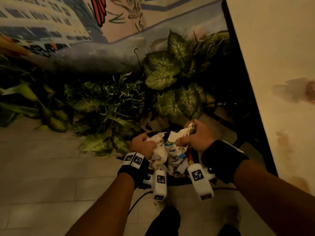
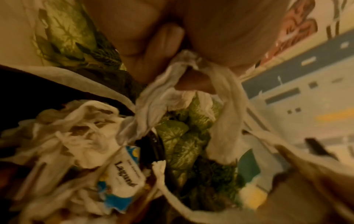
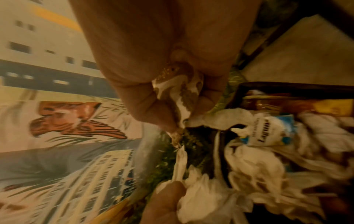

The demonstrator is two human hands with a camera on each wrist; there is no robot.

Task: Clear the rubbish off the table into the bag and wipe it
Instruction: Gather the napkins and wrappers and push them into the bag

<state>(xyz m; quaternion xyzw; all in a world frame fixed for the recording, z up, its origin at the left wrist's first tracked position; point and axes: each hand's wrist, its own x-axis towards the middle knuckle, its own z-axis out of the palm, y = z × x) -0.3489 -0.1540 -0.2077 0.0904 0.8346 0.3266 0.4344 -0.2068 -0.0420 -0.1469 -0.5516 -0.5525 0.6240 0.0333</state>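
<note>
Clearly the person is standing over the black bag (image 1: 193,155), which hangs low in front of them, beside the table (image 1: 272,65) that runs away on the right. Both hands are down at its mouth. The left hand (image 1: 142,145) has its fingers clenched round a wad of white tissue (image 2: 159,97), the paper bunched and trailing out below the thumb. The right hand (image 1: 197,137) grasps a crumpled, brown-stained wrapper (image 3: 178,91), pinched between thumb and curled fingers. I'd guess they are held that close so that nothing falls on the tiled floor (image 1: 42,167) when the fingers let go.

The bag is already well filled: more white tissues (image 1: 159,155) and a blue and white label (image 2: 122,171) lie heaped inside, so the clearing looks far along. The tabletop shows reddish smears (image 1: 283,140) near its edge and something pinkish (image 1: 309,90) at the far right; what that is I cannot tell. The wiping seems not yet done.

Beyond the bag, leafy plants (image 1: 163,68) crowd the foot of a painted wall (image 1: 51,23), which is likely why the bag is kept close in.
</note>
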